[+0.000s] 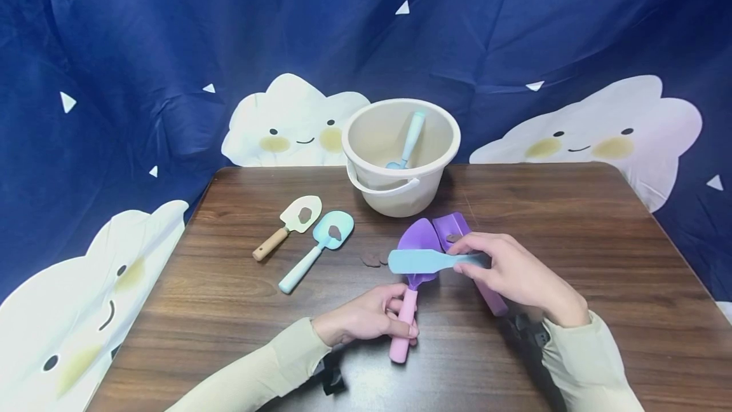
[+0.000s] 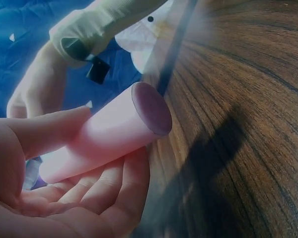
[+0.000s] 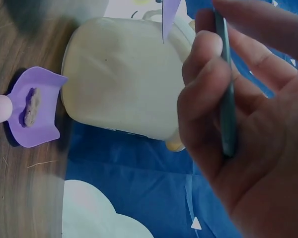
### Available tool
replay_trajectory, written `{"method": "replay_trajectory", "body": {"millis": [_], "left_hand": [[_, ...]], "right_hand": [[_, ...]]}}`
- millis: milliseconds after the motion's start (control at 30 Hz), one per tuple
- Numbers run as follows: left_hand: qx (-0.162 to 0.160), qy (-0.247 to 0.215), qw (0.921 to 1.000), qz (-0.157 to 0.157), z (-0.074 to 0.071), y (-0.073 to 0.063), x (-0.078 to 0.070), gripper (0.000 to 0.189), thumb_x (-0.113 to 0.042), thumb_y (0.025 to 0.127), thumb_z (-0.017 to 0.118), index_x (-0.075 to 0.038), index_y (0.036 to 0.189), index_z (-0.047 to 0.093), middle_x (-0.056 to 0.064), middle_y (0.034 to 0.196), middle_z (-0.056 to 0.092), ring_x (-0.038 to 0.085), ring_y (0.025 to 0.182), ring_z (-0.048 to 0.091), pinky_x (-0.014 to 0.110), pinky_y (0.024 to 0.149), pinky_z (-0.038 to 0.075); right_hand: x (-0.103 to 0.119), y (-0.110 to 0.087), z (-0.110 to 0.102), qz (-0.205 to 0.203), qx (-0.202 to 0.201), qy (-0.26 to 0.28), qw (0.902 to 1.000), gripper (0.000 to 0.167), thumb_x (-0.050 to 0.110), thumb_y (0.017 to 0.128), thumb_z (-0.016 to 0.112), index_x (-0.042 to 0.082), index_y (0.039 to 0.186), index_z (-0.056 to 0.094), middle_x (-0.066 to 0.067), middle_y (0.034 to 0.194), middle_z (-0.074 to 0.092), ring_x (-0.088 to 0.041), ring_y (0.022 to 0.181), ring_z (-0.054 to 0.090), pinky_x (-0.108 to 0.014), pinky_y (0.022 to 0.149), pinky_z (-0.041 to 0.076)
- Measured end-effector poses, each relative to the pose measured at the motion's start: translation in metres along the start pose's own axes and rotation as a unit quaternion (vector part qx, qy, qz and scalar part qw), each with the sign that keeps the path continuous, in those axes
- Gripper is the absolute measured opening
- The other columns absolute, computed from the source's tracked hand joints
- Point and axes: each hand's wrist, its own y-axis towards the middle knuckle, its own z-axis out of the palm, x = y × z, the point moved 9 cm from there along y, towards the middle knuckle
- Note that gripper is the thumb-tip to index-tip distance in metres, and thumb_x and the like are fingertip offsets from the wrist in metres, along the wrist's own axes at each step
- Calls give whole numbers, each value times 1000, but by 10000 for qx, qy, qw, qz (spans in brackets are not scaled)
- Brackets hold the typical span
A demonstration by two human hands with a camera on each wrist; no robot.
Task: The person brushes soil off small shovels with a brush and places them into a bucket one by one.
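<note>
Leftmost we see a cream trowel [image 1: 293,222], then a blue trowel [image 1: 321,245], each with a brown lump, then brown bits [image 1: 372,260] on the tabletop [image 1: 572,221]. Left hand [image 1: 366,316]: grip closed round the pink handle of a purple trowel [image 1: 417,237], held above the tabletop. Behind, a bucket [image 1: 403,202] contains a blue tool [image 1: 412,135]. Over the purple blade, contact unclear to us, is a blue spatula [image 1: 420,261]; beyond, a purple scoop [image 1: 452,227] lies bearing a lump. Right hand [image 1: 503,266]: grip pinched on the spatula.

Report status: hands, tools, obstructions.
Left hand grips pink-handled shovel. Right hand holds blue spatula, crossing it in head view. Purple scoop close by, may crowd right hand.
</note>
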Motion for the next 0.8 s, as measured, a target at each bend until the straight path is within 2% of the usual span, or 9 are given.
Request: {"method": "replay_trajectory", "body": {"millis": [167, 367, 567, 800], "left_hand": [[-5, 31, 10000, 2, 0, 0, 0, 31, 8, 82, 67, 8, 106, 47, 36, 95, 66, 37, 82, 71, 23, 70, 54], [-31, 34, 10000, -18, 0, 0, 2, 31, 8, 82, 67, 9, 106, 47, 38, 97, 65, 38, 82, 71, 24, 71, 55], [14, 15, 10000, -61, 2, -3, 3, 32, 9, 81, 67, 9, 106, 47, 36, 97, 66, 25, 77, 72, 25, 71, 56], [32, 8, 10000, -70, 3, -4, 3, 31, 9, 81, 68, 8, 105, 48, 34, 96, 67, 40, 84, 70, 26, 72, 57]], "right_hand": [[-5, 2, -5, 172, -158, -81, 9997, 18, 16, 85, 75, 25, 100, 70, 12, 97, 69, -3, 85, 60, -23, 76, 51], [-17, 4, -11, 557, -294, -168, 9979, 17, 17, 85, 74, 25, 101, 70, 11, 90, 69, -6, 72, 54, -21, 64, 44], [-30, 3, -17, 854, -564, -386, 9940, 16, 19, 87, 72, 22, 102, 69, 6, 88, 70, -10, 69, 51, -24, 63, 42], [-41, 1, -23, 1051, -961, -547, 9883, 16, 17, 86, 72, 18, 102, 68, 4, 82, 69, -13, 69, 51, -24, 62, 40]]}}
